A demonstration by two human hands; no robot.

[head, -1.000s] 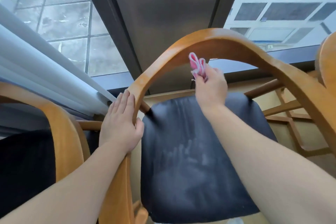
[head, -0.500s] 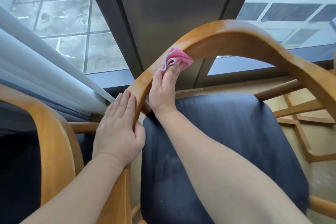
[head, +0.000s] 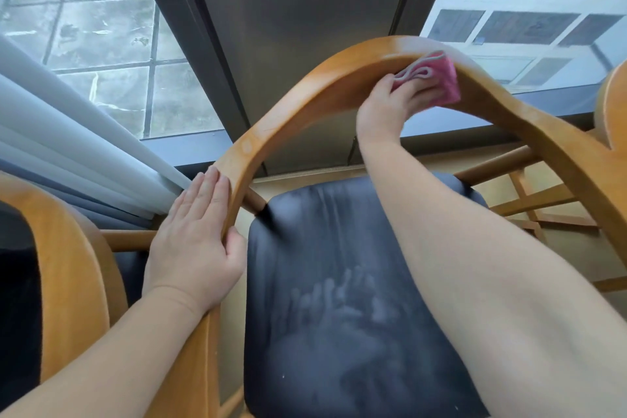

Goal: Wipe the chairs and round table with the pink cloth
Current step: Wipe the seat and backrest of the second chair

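The person's right hand (head: 386, 108) is bunched around the pink cloth (head: 441, 81), pressing it up against the inner face of the curved back rail (head: 271, 132) of the chair (head: 492, 168), just right of the top of the arch. The left hand (head: 193, 248) is well apart from it, low on the rail's left end, fingers flat on the outer face and thumb hooked round the edge to steady things.

What's changed: half a second ago the cloth was over on the left part of the arch, close to the steadying hand, and a second ago it was around the middle. So it's gone left and swung back right in one quick pass. The left hand hasn't budged. Looks like the rail's inner side is pretty much covered, with the right-hand downslope probably next.

The dark seat (head: 339, 282) below shows pale smeary streaks, so it may want another go. A second chair (head: 68, 265) sits at the left, by the curtain (head: 68, 132) and window (head: 101, 27). No round table in view, so that part is likely still to do.
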